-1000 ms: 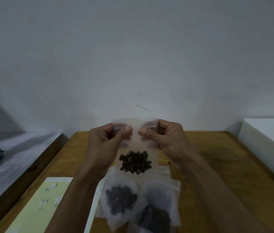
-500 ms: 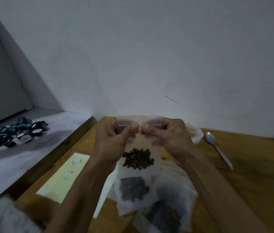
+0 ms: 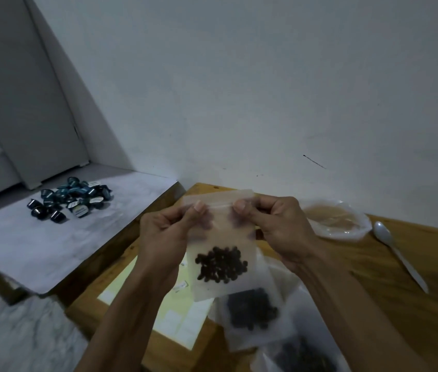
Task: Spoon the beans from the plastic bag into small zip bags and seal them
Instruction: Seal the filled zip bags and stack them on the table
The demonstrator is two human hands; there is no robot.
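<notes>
I hold a small clear zip bag (image 3: 219, 237) upright above the wooden table (image 3: 389, 291), with dark beans (image 3: 222, 264) gathered in its lower part. My left hand (image 3: 169, 234) pinches the zip strip at the top left and my right hand (image 3: 279, 226) pinches it at the top right, thumbs close together. Under it lie more small bags with beans (image 3: 252, 310), one partly cut off at the bottom edge. A large plastic bag (image 3: 333, 218) lies crumpled behind my right hand. A white plastic spoon (image 3: 398, 256) rests on the table at the right.
A pale yellow sheet with white labels (image 3: 169, 307) lies on the table's left part. Left of the table is a grey ledge (image 3: 51, 245) with a pile of dark blue capsules (image 3: 70, 200). A white wall rises behind, and a door stands at the far left.
The view has swung left and down, bringing the ledge, capsules and spoon into sight. Both hands keep pinching the bag's top, thumbs slightly farther apart along the zip.
</notes>
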